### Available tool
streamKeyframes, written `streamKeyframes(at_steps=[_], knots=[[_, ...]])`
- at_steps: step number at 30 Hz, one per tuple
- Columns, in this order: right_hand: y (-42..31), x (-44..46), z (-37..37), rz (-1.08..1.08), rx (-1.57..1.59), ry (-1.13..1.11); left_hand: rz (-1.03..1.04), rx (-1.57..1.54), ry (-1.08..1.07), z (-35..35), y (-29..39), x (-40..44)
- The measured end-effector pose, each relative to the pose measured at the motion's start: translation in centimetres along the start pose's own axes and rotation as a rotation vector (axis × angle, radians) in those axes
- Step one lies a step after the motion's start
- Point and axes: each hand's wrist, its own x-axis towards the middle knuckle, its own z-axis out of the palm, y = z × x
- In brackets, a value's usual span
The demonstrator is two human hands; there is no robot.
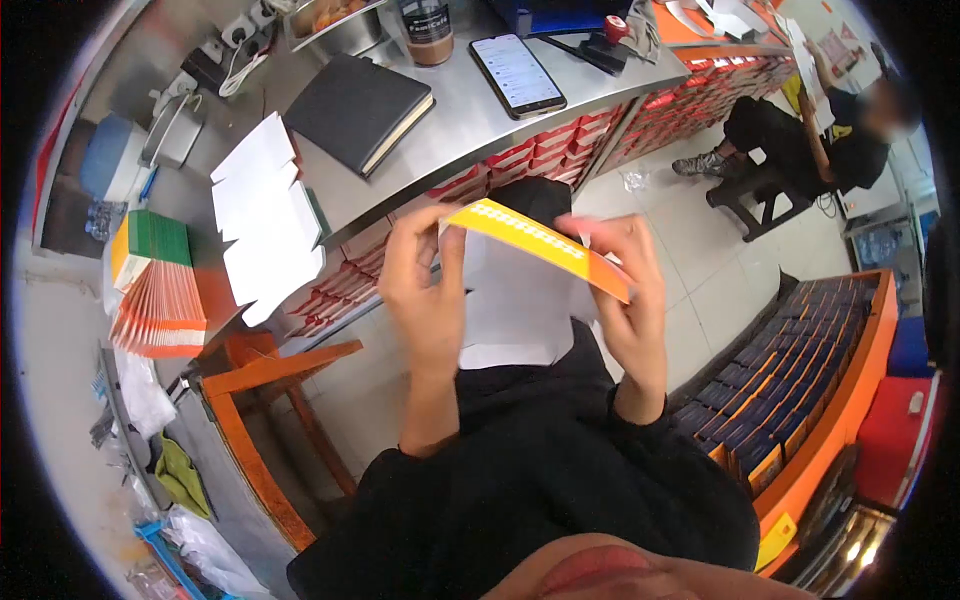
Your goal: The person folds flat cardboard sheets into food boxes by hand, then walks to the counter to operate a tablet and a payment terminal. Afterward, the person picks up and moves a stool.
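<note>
A yellow-and-orange printed card (pixel 535 238) is held up in front of my chest, tilted down to the right, with pale lettering along it. My left hand (pixel 425 285) pinches its left end between thumb and fingers. At the other end, my right hand (pixel 632 290) is closed on the card's orange corner; its fingers are slightly blurred. Below, white paper (pixel 515 315) lies across my lap. Whether the card is flat or folded I cannot tell.
On the metal counter are white die-cut sheets (pixel 268 215), a black notebook (pixel 358 112), a phone (pixel 517 75) and a drink cup (pixel 427 32). Orange-edged cards (pixel 160 305) fan out at left. A crate of dark packs (pixel 790 360) stands right; a person (pixel 800 140) sits beyond.
</note>
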Motion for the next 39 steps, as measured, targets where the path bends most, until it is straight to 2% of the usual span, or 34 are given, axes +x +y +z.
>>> streamKeyframes(at_steps=[3,4,6,8,9,11,14,17,20,21,24,30,33,36,37,39], knots=[[-0.1,-0.1,2.4,0.101,-0.106,0.176,0.176,0.433,-0.052,0.9,2.9,-1.0],[-0.1,0.0,3.0,0.136,-0.128,0.234,0.063,0.175,-0.130,0.9,2.9,-1.5],[-0.1,-0.3,3.8,0.077,-0.165,0.270,0.050,0.146,-0.186,1.7,3.9,-1.9],[0.0,-0.8,4.3,-0.026,-0.198,0.270,-0.100,0.086,-0.145,1.7,3.3,-2.0],[-0.2,-0.8,4.5,-0.005,-0.211,0.356,-0.104,0.096,-0.120,1.4,3.0,-1.8],[-0.5,-0.8,4.1,0.106,-0.017,0.391,-0.108,0.111,-0.073,0.9,2.5,-1.3],[-1.5,-1.0,4.4,0.210,0.222,0.423,0.151,0.342,-0.120,0.3,2.7,-1.2],[-1.9,-1.1,4.9,0.272,0.337,0.399,0.190,0.158,-0.054,1.4,2.3,-1.9],[-1.6,-0.7,4.1,0.402,0.639,0.412,-0.010,0.026,-0.101,1.1,3.2,-2.1],[-1.5,-0.7,4.0,0.406,0.641,0.401,-0.052,-0.112,-0.128,1.0,3.6,-2.0],[-1.4,-0.8,4.2,0.315,0.615,0.391,-0.031,-0.130,-0.129,0.6,3.1,-2.1],[-2.0,-0.9,3.9,0.341,0.653,0.333,-0.037,-0.262,-0.117,0.5,3.0,-2.2],[-2.0,-0.8,4.1,0.266,0.546,0.373,-0.070,-0.272,-0.097,0.8,3.0,-2.3],[-1.9,-1.5,5.5,0.159,0.293,0.418,-0.031,-0.269,-0.031,0.9,1.9,-2.4],[-1.7,-1.5,5.6,0.131,0.302,0.416,-0.010,-0.273,-0.033,1.0,2.0,-2.3],[-2.0,-1.0,4.7,0.320,0.624,0.426,0.033,-0.278,-0.036,1.1,2.5,-2.1]])
